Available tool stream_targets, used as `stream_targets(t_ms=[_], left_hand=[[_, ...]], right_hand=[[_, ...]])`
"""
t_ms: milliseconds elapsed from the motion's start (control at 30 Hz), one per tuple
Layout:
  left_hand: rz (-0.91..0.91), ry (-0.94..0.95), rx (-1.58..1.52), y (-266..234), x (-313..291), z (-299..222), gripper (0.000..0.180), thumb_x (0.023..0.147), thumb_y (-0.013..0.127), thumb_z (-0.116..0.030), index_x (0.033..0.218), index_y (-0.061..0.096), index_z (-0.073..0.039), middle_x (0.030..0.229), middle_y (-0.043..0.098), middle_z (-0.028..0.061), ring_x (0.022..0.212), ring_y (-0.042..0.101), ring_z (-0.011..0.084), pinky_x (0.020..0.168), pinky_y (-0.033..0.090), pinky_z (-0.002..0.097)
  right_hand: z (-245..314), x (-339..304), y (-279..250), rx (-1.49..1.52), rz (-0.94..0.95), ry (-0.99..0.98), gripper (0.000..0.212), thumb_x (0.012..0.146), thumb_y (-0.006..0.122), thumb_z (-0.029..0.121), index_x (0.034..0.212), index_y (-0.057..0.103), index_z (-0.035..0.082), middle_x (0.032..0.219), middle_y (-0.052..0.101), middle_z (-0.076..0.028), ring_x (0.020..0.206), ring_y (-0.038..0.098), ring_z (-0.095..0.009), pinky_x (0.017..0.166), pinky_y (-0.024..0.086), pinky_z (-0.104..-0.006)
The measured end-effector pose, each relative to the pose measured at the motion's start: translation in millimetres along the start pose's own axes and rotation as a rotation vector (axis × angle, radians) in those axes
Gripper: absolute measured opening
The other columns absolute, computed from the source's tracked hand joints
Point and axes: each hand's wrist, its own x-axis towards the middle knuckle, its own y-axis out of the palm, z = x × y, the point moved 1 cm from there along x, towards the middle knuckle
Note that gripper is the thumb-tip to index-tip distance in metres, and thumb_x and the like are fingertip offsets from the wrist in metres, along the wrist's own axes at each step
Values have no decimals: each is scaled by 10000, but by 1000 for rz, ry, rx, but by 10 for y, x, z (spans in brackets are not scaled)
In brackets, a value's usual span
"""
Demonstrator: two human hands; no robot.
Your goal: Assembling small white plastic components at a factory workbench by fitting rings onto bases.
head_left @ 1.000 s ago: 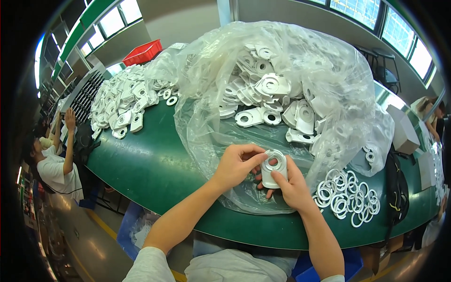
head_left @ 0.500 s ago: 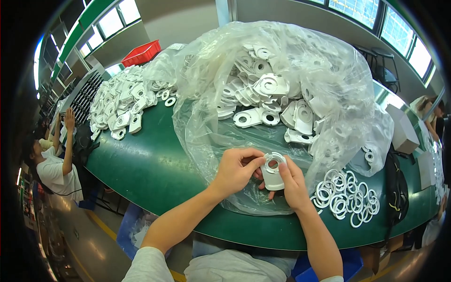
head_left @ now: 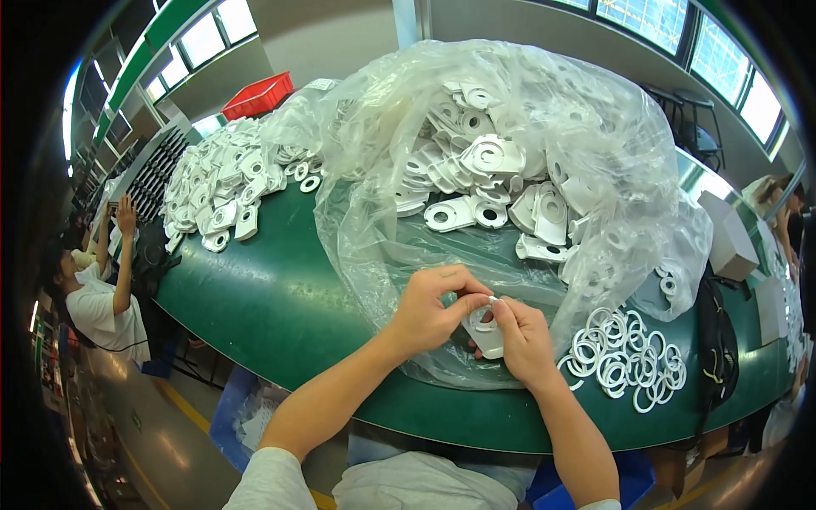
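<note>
Both of my hands hold one white plastic part (head_left: 486, 340), a flat tongue-shaped piece with a round hole at its upper end. My left hand (head_left: 433, 313) pinches its upper edge with thumb and index finger. Around its right side my right hand (head_left: 525, 336) is closed, the thumb pressing near the top of the ring. The thumbs nearly meet and hide part of the hole. Just beyond lies a large clear plastic bag (head_left: 374, 255), its mouth toward me, heaped with similar white parts (head_left: 489, 157). White rings (head_left: 625, 357) lie loose right of my right hand.
Another heap of white parts (head_left: 225, 183) covers the left of the green table (head_left: 246, 289), before a red bin (head_left: 257, 95). White boxes (head_left: 728, 234) and a black bag (head_left: 718, 340) stand right. Blue bins (head_left: 234, 416) sit below the edge. A person (head_left: 110, 297) works at left.
The held part has come slightly lower and tilted. My thumbs have moved together over its ring end, which was more openly visible before.
</note>
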Motion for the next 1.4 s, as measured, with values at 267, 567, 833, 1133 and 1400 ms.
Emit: stream_targets(t_ms=[267, 567, 833, 1133, 1400], left_hand=[[-70, 65, 159, 183, 11, -84, 315, 737, 724, -66, 1012, 589, 8, 825, 598, 85, 729, 584, 174, 665, 474, 275], [178, -354, -288, -245, -59, 35, 194, 884, 599, -91, 1055, 623, -2, 859, 669, 21, 716, 576, 47, 588, 445, 197], [-555, -552, 111, -1736, -733, 677, 164, 850, 611, -127, 905, 686, 8, 760, 670, 55, 648, 580, 87, 561, 455, 242], [-953, -320, 551, -2859, -503, 701, 456, 824, 577, -39, 1229, 445, 123, 1137, 566, 225, 765, 682, 239, 588, 560, 278], [-130, 148, 737, -368, 428, 271, 137, 738, 675, -57, 872, 671, -33, 996, 622, 112, 934, 597, 280, 789, 495, 356]], right_hand=[[-9, 34, -31, 19, -100, 22, 431, 1007, 329, 322, 917, 586, -11, 675, 624, -75, 515, 596, -124, 434, 442, -222], [-150, 100, -83, -144, 23, -162, 669, 964, 223, 570, 1037, 581, 9, 859, 659, -100, 736, 647, -166, 448, 451, -219], [-47, 23, -58, 58, 30, 2, 533, 1000, 310, 429, 943, 590, -21, 885, 644, -135, 802, 624, -182, 517, 494, -246], [-105, 97, -12, 15, 88, -33, 463, 1005, 331, 370, 935, 594, -4, 891, 650, -118, 816, 628, -176, 539, 503, -248], [-84, 36, -105, 6, 70, 2, 361, 1004, 366, 263, 931, 596, -6, 885, 639, -101, 805, 619, -156, 557, 505, -240]])
